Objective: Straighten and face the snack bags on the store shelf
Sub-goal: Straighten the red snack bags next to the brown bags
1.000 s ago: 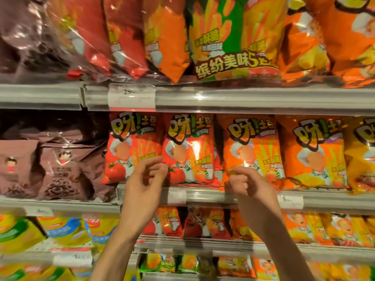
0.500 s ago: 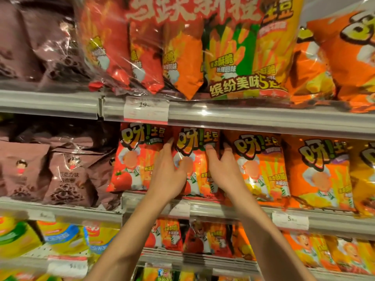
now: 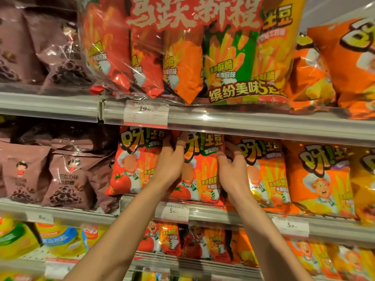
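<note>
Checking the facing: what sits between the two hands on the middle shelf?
In the head view, one red tomato snack bag between left hand and right hand.

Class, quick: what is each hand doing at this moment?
Left hand: fingers curled round the left edge of the middle red snack bag, holding it.
Right hand: fingers curled round that bag's right edge, holding it.

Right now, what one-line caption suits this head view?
Both hands, left hand and right hand, grip a red tomato snack bag on the middle shelf.

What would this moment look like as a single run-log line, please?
step: facing | left hand: holds red tomato bag | right hand: same bag's right edge | shelf: middle
</note>
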